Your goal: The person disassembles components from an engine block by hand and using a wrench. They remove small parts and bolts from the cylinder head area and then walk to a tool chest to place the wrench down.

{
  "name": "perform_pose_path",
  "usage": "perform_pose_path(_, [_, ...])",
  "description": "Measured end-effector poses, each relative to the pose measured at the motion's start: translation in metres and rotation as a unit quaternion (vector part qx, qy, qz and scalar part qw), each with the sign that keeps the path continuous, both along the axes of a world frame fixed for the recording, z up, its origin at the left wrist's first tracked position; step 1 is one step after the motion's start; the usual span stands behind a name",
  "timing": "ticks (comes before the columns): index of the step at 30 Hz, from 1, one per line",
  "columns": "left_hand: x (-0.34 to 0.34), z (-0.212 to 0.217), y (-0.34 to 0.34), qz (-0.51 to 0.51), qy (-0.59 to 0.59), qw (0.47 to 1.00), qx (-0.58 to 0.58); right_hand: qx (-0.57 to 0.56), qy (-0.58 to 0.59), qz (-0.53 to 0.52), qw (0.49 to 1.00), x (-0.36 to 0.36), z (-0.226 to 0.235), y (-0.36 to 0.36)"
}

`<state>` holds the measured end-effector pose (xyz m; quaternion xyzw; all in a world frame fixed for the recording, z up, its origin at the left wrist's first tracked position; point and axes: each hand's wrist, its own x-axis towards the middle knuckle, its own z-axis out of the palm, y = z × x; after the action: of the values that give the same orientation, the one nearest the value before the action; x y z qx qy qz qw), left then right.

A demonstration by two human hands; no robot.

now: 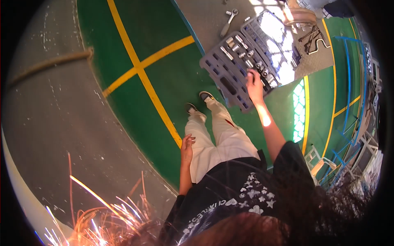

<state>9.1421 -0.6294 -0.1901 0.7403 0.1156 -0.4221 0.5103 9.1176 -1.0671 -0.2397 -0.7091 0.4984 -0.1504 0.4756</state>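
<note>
A grey plastic socket case lies opened on the worktop ahead of me, on the right side. Rows of shiny metal sockets sit in its moulded slots, several of the other slots being bare. Over the case's near right part, my right hand reaches down beside the sockets, its fingers bent together. Whatever lies between those fingertips is too small to make out. My left hand hangs at my left thigh, fingers loosely apart, holding nothing. Beyond the case lies a ratchet wrench.
A brown round metal part stands at the far right of the worktop, near a bent metal rod. Bright sunlight falls across the case lid. The green floor carries yellow lines. Blue metal frames and a stool stand right.
</note>
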Motion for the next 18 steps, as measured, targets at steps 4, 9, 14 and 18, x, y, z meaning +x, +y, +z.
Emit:
perform_pose_path(4, [0.085,-0.024,0.016,-0.09,0.044,0.995,-0.023,0.427,-0.203,-0.153,0.868,0.01,0.034,0.039])
perform_pose_path(9, [0.183,-0.024,-0.031,-0.242,-0.015,0.966,-0.091,0.451,-0.14,-0.096,0.876,0.052,0.036,0.137])
perform_pose_path(14, [0.251,0.062,-0.08,-0.314,-0.188,0.925,-0.099,0.57,-0.148,-0.033,0.808,0.13,0.029,0.245])
perform_pose_path(18, [0.296,0.058,-0.069,-0.445,-0.336,0.825,-0.091,0.607,-0.219,-0.016,0.764,0.173,0.054,0.262])
